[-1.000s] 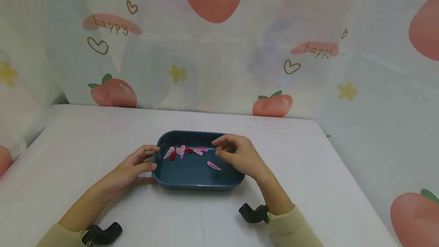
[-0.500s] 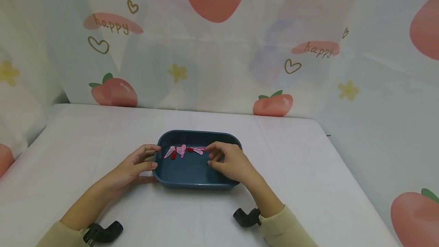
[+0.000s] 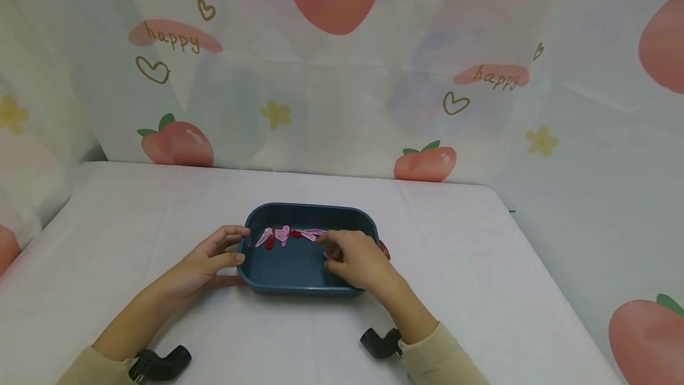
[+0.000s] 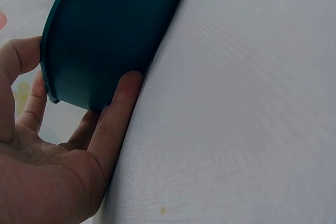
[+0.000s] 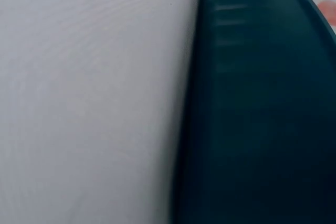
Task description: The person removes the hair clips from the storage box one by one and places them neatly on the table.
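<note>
In the head view, the left hand (image 3: 205,263) holds the left end of a dark blue tray (image 3: 288,291), its fingers and thumb spread around the rim and side. The left wrist view shows that hand (image 4: 68,145) against the tray's outer wall (image 4: 84,35). My right hand (image 3: 358,257) reaches into the tray's right half with bent fingers. A bit of a pink hair clip (image 3: 328,255) shows between index finger and thumb; whether they pinch it is hidden. Several pink hair clips (image 3: 283,235) and red hair clips (image 3: 269,241) lie along the tray's back.
Just right of the tray, a red item (image 3: 384,249) partly shows behind the right hand. The tray stands on a white-covered table (image 3: 465,266). A printed cloth (image 3: 342,88) hangs behind it. The right wrist view shows only the tray's side (image 5: 262,103) and tablecloth (image 5: 89,103).
My right hand has moved left and toward the front inside the tray, over the lone pink hair clip. The red item beside the tray has come into view. The left hand stays put.
</note>
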Available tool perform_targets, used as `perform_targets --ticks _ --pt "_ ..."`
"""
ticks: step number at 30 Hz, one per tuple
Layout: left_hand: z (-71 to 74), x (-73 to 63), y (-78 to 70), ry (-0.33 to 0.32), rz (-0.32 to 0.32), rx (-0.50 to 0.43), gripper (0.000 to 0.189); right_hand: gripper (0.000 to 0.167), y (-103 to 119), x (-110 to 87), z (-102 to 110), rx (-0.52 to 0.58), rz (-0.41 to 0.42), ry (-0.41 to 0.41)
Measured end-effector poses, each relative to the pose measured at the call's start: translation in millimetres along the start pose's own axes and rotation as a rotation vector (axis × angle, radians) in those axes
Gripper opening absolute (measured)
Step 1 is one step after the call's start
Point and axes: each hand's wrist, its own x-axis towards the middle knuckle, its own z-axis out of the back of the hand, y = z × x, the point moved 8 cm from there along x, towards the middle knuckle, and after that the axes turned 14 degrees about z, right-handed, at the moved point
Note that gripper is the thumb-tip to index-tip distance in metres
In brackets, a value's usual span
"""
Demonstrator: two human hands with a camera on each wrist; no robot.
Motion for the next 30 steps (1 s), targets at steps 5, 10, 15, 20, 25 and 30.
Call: perform_targets --ticks 5,10,15,20,25,30 --pt "0.1 0.2 -2.1 -0.002 0.000 0.002 0.056 0.027 1.7 0.3 -1.2 -0.023 0.006 0.034" --pt "-0.1 -0.6 -2.3 0.002 0.007 -0.003 0.055 0.027 -0.1 -0.8 -4.7 -0.029 -0.015 0.052" --pt "-0.3 -2.1 0.3 0.007 0.010 -0.005 0.054 0.029 -0.8 -1.2 -8.4 -0.062 -0.019 0.052" --pt "-0.1 -2.8 2.1 -0.009 0.024 -0.016 0.055 0.031 -0.1 -0.8 -8.1 -0.128 -0.027 0.046" --pt "-1.3 -3.2 1.2 -0.021 0.025 -0.024 0.055 0.031 -0.7 -0.6 -7.4 -0.150 -0.041 0.042" --pt "-1.4 -2.0 -1.1 -0.027 0.021 -0.021 0.055 0.034 -3.6 0.5 -6.0 -0.157 -0.055 0.039"
